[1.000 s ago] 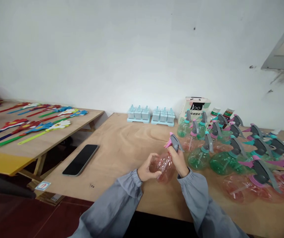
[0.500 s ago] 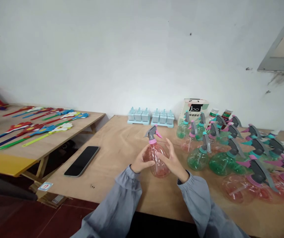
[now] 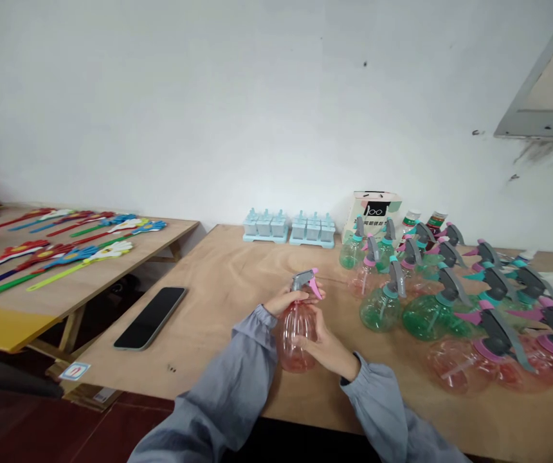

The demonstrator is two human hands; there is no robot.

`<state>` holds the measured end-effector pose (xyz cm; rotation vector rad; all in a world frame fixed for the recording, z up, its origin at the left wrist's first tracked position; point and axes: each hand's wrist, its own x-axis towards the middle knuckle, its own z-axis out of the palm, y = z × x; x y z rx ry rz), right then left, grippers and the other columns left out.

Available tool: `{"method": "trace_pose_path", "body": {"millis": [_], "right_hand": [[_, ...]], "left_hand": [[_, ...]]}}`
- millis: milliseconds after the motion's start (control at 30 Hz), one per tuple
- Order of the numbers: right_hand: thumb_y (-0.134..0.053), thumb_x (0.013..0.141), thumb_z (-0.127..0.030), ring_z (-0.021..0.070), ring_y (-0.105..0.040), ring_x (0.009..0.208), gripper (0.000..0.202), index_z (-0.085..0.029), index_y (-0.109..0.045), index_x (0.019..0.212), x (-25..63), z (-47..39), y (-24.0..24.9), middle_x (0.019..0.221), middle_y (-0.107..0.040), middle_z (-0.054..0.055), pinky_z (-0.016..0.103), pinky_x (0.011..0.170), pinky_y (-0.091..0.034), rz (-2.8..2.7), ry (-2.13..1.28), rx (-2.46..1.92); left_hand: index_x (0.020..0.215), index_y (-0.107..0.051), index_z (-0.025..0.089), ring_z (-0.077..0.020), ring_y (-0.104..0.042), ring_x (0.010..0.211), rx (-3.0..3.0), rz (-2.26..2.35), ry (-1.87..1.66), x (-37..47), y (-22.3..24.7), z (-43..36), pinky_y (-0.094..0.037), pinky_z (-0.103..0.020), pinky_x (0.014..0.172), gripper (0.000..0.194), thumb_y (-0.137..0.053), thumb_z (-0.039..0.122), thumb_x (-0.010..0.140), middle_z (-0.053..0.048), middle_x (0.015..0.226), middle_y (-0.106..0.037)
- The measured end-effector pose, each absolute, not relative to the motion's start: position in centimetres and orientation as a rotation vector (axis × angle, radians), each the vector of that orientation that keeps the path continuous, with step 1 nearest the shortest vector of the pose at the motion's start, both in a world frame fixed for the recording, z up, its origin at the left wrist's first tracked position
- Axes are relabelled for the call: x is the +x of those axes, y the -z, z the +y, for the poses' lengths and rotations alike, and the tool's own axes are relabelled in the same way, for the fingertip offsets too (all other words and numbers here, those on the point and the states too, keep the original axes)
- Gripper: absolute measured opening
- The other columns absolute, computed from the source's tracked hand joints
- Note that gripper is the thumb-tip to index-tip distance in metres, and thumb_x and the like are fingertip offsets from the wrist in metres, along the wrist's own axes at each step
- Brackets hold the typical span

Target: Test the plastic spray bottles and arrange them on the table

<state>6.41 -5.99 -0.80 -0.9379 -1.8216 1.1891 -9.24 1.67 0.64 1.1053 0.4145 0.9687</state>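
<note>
A clear pink spray bottle (image 3: pixel 298 344) with a grey head and pink trigger stands upright between my hands, near the table's front edge. My left hand (image 3: pixel 286 299) is closed round its neck, just under the spray head, and hides the collar. My right hand (image 3: pixel 325 344) wraps the right side of the bottle's body, thumb across the front. Several more spray bottles stand to the right, among them a green one (image 3: pixel 380 310) closest to my right hand and a pink one (image 3: pixel 460 366) at the front.
Two light-blue ice-pop mould sets (image 3: pixel 312 230) stand by the wall, with a printed box (image 3: pixel 371 215) to their right. A phone (image 3: pixel 151 318) lies on the left of the wooden table (image 3: pixel 218 276). Colourful hand-shaped sticks (image 3: pixel 69 257) lie on another table at the left.
My left hand has moved up from the bottle's body to its neck. The bottle has come slightly nearer and its spray head has turned, the trigger now pointing right and down.
</note>
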Motion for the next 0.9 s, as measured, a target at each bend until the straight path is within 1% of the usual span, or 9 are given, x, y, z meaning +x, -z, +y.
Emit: {"method": "trace_pose_path", "body": {"millis": [67,167,233,333,400,567,733,800,900], "right_hand": [[-0.064,0.084,-0.048,0.0259,-0.06,0.116,0.062,-0.022,-0.039,0.134,7.7,-6.4,0.7,0.133,-0.056,0.014,0.046,0.097,-0.049,-1.841,-0.989,-0.972],[-0.054,0.09,-0.035,0.0234,-0.062,0.107,0.033,-0.022,-0.053,0.121,10.9,-6.2,0.5,0.117,-0.063,0.01,0.043,0.088,-0.051,-1.635,-0.375,-0.939],[-0.056,0.087,-0.029,0.024,-0.062,0.101,0.024,-0.02,-0.057,0.109,13.6,-5.4,0.3,0.105,-0.063,0.008,0.046,0.087,-0.05,-1.368,0.058,-0.818],[-0.059,0.082,-0.026,0.0254,-0.062,0.098,0.021,-0.02,-0.055,0.102,17.3,-3.6,0.1,0.099,-0.059,0.007,0.05,0.086,-0.049,-1.138,0.358,-0.695],[-0.059,0.081,-0.025,0.0271,-0.062,0.1,0.023,-0.022,-0.054,0.103,19.1,-2.7,0.2,0.101,-0.058,0.007,0.053,0.087,-0.047,-1.114,0.439,-0.715],[-0.059,0.083,-0.027,0.0296,-0.058,0.107,0.025,-0.024,-0.053,0.107,20.8,-2.1,1.3,0.111,-0.058,0.01,0.054,0.087,-0.046,-1.148,0.416,-0.929],[-0.06,0.081,-0.028,0.0309,-0.058,0.109,0.025,-0.023,-0.053,0.104,21.2,-1.8,1.8,0.112,-0.061,0.013,0.053,0.086,-0.045,-1.153,0.252,-0.976],[-0.062,0.079,-0.029,0.0303,-0.06,0.103,0.023,-0.024,-0.053,0.1,21.2,-1.8,1.8,0.106,-0.061,0.011,0.051,0.084,-0.046,-1.119,0.277,-0.937],[-0.064,0.077,-0.03,0.0244,-0.061,0.083,0.018,-0.026,-0.052,0.09,19.8,-3.2,2.1,0.09,-0.059,0.004,0.048,0.079,-0.049,-1.079,0.344,-0.828]], "left_hand": [[0.098,-0.068,0.013,-0.0274,-0.068,0.103,1.041,0.402,-0.976,-9.5,-0.3,1.9,-0.046,-0.04,0.099,0.032,-0.07,0.02,0.066,-0.011,0.098,-0.075],[0.089,-0.068,0.013,-0.0268,-0.07,0.095,0.96,0.409,-1.045,-10.5,0.1,2.5,-0.047,-0.041,0.096,0.03,-0.063,0.017,0.059,-0.009,0.087,-0.074],[0.082,-0.067,0.013,-0.0252,-0.07,0.085,0.933,0.461,-1.132,-11.1,0.2,2.9,-0.049,-0.042,0.093,0.029,-0.058,0.015,0.054,-0.007,0.076,-0.072],[0.069,-0.063,0.014,-0.0191,-0.065,0.063,0.908,0.553,-1.256,-11.6,0.0,3.1,-0.052,-0.04,0.086,0.021,-0.053,0.015,0.05,-0.003,0.061,-0.065],[0.066,-0.062,0.015,-0.0181,-0.064,0.06,0.906,0.572,-1.252,-11.7,-0.3,3.0,-0.052,-0.04,0.085,0.02,-0.052,0.016,0.049,-0.002,0.06,-0.065],[0.081,-0.067,0.013,-0.0292,-0.069,0.092,1.011,0.496,-1.157,-11.5,-1.2,1.9,-0.046,-0.044,0.096,0.035,-0.054,0.014,0.049,-0.008,0.08,-0.073],[0.083,-0.069,0.013,-0.0316,-0.067,0.102,1.07,0.477,-1.124,-11.3,-1.4,1.4,-0.045,-0.044,0.098,0.034,-0.057,0.016,0.052,-0.01,0.085,-0.074],[0.084,-0.069,0.013,-0.0318,-0.067,0.103,1.06,0.477,-1.105,-11.3,-1.5,1.4,-0.045,-0.044,0.097,0.034,-0.057,0.017,0.052,-0.011,0.084,-0.074],[0.086,-0.069,0.012,-0.0324,-0.067,0.102,1.028,0.455,-1.131,-11.0,-1.8,1.0,-0.046,-0.045,0.096,0.035,-0.057,0.018,0.054,-0.012,0.087,-0.074]]}}
